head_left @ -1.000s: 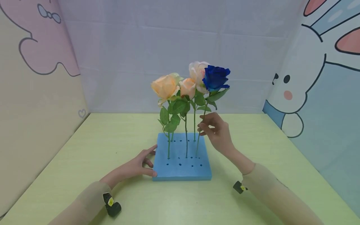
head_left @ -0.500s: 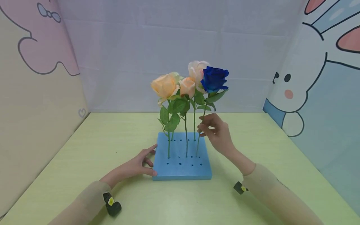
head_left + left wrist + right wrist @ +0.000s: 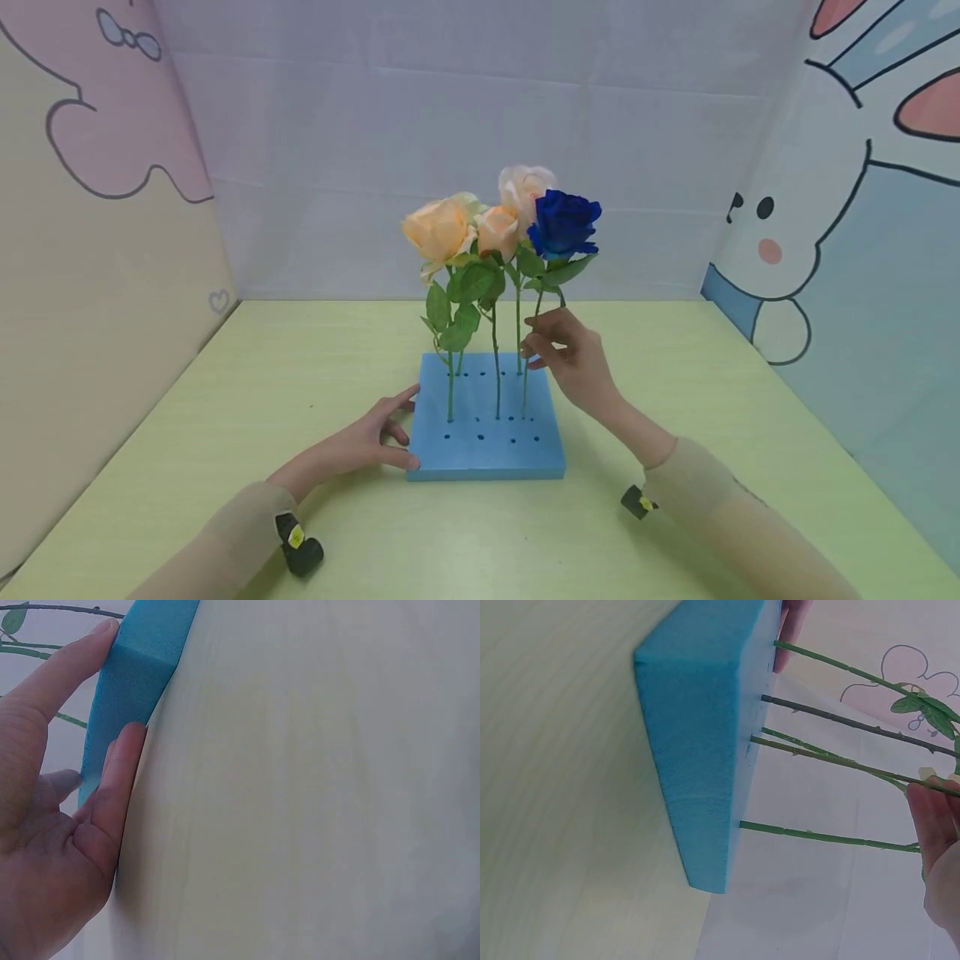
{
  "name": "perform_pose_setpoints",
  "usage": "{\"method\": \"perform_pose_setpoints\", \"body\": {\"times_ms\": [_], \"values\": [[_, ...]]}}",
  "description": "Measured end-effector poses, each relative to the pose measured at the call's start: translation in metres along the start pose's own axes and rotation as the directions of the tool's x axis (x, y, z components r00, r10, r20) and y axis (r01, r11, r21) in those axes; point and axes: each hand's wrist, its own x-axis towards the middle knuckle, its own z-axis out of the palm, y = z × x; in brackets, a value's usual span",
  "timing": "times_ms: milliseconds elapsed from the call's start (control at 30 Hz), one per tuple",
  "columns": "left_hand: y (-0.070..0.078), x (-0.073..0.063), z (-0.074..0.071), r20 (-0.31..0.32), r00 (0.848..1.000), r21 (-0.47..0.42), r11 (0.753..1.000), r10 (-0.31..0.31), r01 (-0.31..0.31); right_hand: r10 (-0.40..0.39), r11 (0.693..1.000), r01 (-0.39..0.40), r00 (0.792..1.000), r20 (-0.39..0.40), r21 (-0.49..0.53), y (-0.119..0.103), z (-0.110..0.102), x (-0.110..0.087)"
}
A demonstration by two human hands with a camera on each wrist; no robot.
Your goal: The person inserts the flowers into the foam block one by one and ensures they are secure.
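Note:
In the head view my right hand (image 3: 564, 354) pinches the stem of a blue rose (image 3: 564, 225) between thumb and fingers. The stem's lower end meets a blue foam block (image 3: 487, 460) near its right side, and the flower leans slightly right. At the block's left edge rests my left hand (image 3: 367, 435), fingers extended; the left wrist view has its fingers (image 3: 124, 769) lying along the block's side. A peach rose (image 3: 438, 229), a smaller peach rose (image 3: 498, 231) and a pale pink rose (image 3: 525, 187) stand in the block. My right fingers (image 3: 930, 817) show at the stem in the right wrist view.
Several small holes dot the foam block's top, with a row near its front edge. Under it lies a pale yellow-green table (image 3: 480, 542). A pale cloth backdrop (image 3: 375, 125) hangs behind, and cartoon-printed panels stand at both sides.
The blue rose has come down and left, its stem now more upright. My right hand has shifted slightly left with it. The left hand and the block stay in place.

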Motion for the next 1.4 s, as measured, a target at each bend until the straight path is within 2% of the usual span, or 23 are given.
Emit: {"method": "perform_pose_setpoints", "body": {"times_ms": [333, 633, 1067, 1400], "values": [[-0.0019, 0.0014, -0.0007, 0.005, 1.000, 0.000, 1.000, 0.016, -0.016, -0.044, 0.998, 0.045, 0.999, 0.025, -0.042, 0.0030, 0.0017, -0.0037], [-0.0009, 0.0007, -0.0010, 0.000, 1.000, 0.001, 1.000, -0.008, 0.008, -0.025, 0.996, 0.028, 0.999, 0.037, -0.082, 0.0030, 0.0046, -0.0012], [-0.0006, 0.0017, -0.0025, 0.004, 1.000, 0.001, 1.000, -0.014, 0.014, -0.023, 0.992, 0.024, 1.000, 0.008, -0.121, 0.0080, 0.0032, -0.0028], [0.0022, 0.0024, -0.0046, 0.005, 1.000, 0.005, 1.000, 0.010, -0.010, -0.019, 0.990, 0.020, 1.000, 0.008, -0.139, 0.0085, 0.0015, -0.0013]]}}
